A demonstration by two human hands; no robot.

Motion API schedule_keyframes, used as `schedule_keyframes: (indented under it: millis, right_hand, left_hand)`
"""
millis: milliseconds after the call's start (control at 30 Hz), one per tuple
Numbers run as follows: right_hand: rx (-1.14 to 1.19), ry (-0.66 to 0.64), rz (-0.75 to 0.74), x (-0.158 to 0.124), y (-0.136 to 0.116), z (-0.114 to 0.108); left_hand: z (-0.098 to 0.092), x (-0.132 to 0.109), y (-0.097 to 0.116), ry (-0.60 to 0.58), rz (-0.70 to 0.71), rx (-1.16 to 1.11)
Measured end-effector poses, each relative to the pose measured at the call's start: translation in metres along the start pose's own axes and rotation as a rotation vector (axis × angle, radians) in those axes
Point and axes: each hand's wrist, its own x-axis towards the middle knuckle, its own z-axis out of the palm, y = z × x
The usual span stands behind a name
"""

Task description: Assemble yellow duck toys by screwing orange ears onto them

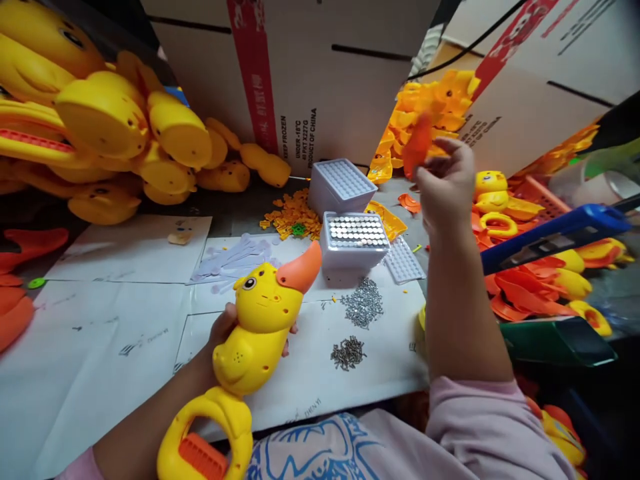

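Gripping a yellow duck (pixel 257 347) from behind with the left hand (pixel 226 322), holding it tilted above the white board (pixel 300 393), left of the screw piles (pixel 363 303); perhaps risking scattering loose screws through a low swing of the duck. Pinching an orange piece (pixel 417 148) in the raised right hand (pixel 447 177); possibly risking a drop through so slight a hold. Losing the handle (pixel 242 420) at the bottom edge, hiding most left fingers (pixel 293 329) behind the duck, blurring the orange piece's shape.

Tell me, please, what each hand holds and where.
Left hand: yellow duck, from behind around its middle; right hand: orange piece, near its lower end.
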Motion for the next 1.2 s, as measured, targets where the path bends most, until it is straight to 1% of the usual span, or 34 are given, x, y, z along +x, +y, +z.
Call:
schedule_keyframes:
  millis: [33, 67, 100, 133, 200, 233, 300, 367, 500, 600, 667, 733, 800, 900, 967, 1100, 1200]
  right_hand:
    - [0.308, -0.075, -0.024, -0.023, -0.015, 0.0]
    - [0.541, -0.184, -0.026, -0.048, -0.028, 0.0]
    - [0.684, -0.308, 0.015, -0.075, -0.037, 0.0]
    - [0.756, -0.408, 0.085, -0.101, -0.044, 0.001]
    - [0.816, -0.568, 0.214, -0.145, -0.047, 0.006]
    - [0.811, -0.612, 0.27, -0.161, -0.046, 0.009]
    - [0.765, -0.654, 0.32, -0.181, -0.038, 0.016]
    - [0.694, -0.67, 0.315, -0.188, -0.031, 0.022]
    - [0.578, -0.739, 0.332, -0.188, -0.023, 0.024]
    - [0.509, -0.809, 0.37, -0.186, -0.018, 0.021]
    - [0.473, -0.819, 0.367, -0.184, -0.014, 0.02]
    - [0.5, -0.777, 0.351, -0.183, -0.01, 0.019]
    - [0.582, -0.767, 0.367, -0.183, -0.008, 0.019]
    - [0.675, -0.856, 0.449, -0.187, -0.012, 0.02]
    - [0.689, -0.875, 0.466, -0.192, -0.018, 0.021]
    - [0.629, -0.804, 0.377, -0.198, -0.025, 0.022]
    - [0.502, -0.826, 0.316, -0.197, -0.021, 0.02]
  left_hand:
    - [0.001, -0.002, -0.001, 0.014, -0.056, -0.048]
    - [0.003, -0.003, -0.001, 0.032, -0.098, -0.095]
    - [0.007, -0.004, -0.001, 0.058, -0.111, -0.125]
    - [0.011, -0.004, 0.0, 0.089, -0.091, -0.124]
    - [0.023, -0.001, 0.003, 0.151, -0.022, -0.062]
    - [0.028, 0.001, 0.005, 0.176, -0.002, -0.015]
    - [0.038, 0.004, 0.008, 0.214, -0.005, 0.074]
    - [0.043, 0.006, 0.01, 0.23, -0.044, 0.143]
    - [0.043, 0.005, 0.007, 0.247, -0.105, 0.202]
    - [0.044, 0.003, 0.004, 0.245, -0.101, 0.233]
    - [0.047, 0.003, 0.002, 0.259, -0.059, 0.258]
    - [0.051, 0.003, -0.001, 0.278, -0.025, 0.288]
    - [0.054, 0.002, -0.004, 0.29, -0.031, 0.335]
    - [0.058, 0.001, -0.009, 0.297, -0.044, 0.445]
    - [0.059, 0.0, -0.012, 0.301, -0.016, 0.508]
    - [0.059, -0.002, -0.015, 0.326, 0.038, 0.604]
    - [0.058, -0.002, -0.017, 0.346, 0.056, 0.616]
